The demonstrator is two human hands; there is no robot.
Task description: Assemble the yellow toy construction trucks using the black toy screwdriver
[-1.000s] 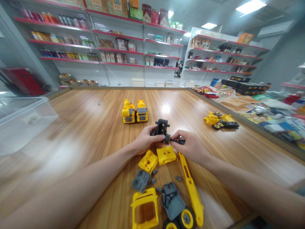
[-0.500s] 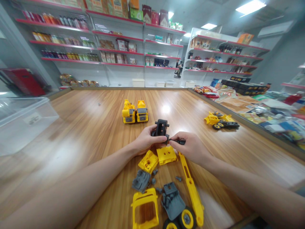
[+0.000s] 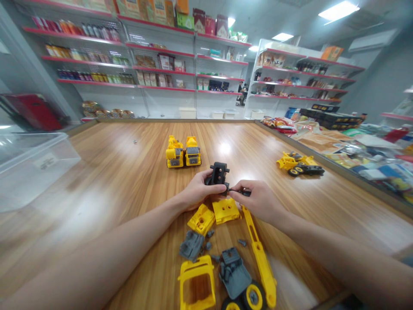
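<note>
My left hand (image 3: 200, 189) is closed round a black toy truck chassis (image 3: 220, 172), held tilted up above the table. In my right hand (image 3: 254, 196) is a small screwdriver with a dark handle (image 3: 246, 193); its tip meets the chassis' lower right side. Just below the hands lie two yellow body parts, one holed plate (image 3: 226, 211) and one block (image 3: 201, 218). Nearer me are a grey part (image 3: 191, 245), a yellow cab frame (image 3: 197, 282), a long yellow boom (image 3: 260, 254), a grey tray piece (image 3: 235, 271) holding small parts, and yellow-rimmed wheels (image 3: 254, 295).
Two yellow toy trucks (image 3: 183, 151) stand farther back on the wooden table (image 3: 129, 172). A partly dismantled one (image 3: 300, 164) lies at right. Loose grey screws (image 3: 241, 243) are scattered near me. A clear plastic bin (image 3: 35, 168) sits at left, packaged goods (image 3: 348, 142) at right.
Both hands stay in place with the chassis and screwdriver. The whole view has shifted very slightly; nothing else has visibly moved.
</note>
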